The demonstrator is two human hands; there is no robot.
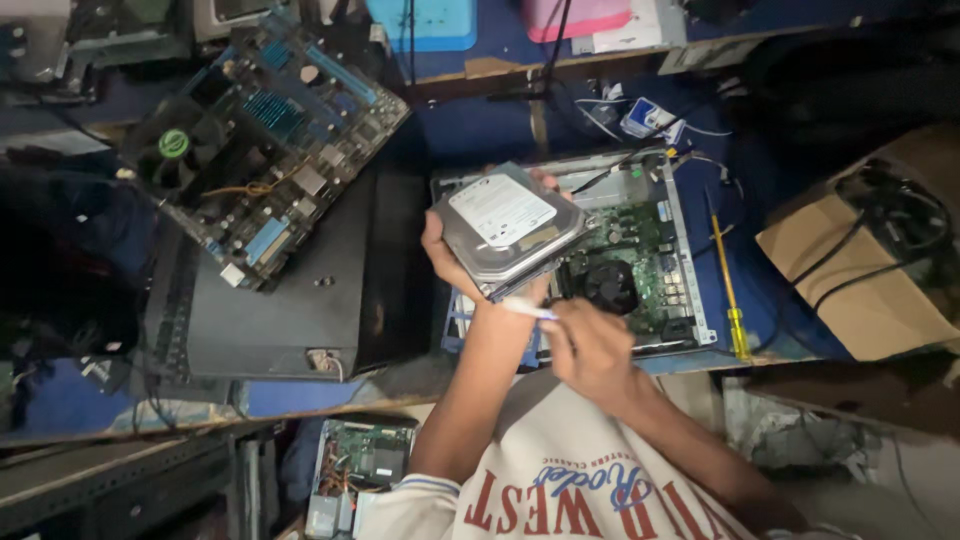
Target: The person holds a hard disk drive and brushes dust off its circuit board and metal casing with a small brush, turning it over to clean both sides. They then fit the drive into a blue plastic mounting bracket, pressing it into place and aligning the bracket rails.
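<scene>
Above the open computer case, a grey hard drive sits tilted in the left hand, fingers clasped round its edge, while the right hand, just below, pinches a white pen-like tool touching the drive's near edge.

Hard drive: grey metal casing, white label
Pen-like tool: white with blue tip
Open computer case: silver frame, green board, black fan
Loose motherboard: blue, with blue heatsink
Screwdriver: yellow
Bench top: blue
Box: brown cardboard
</scene>
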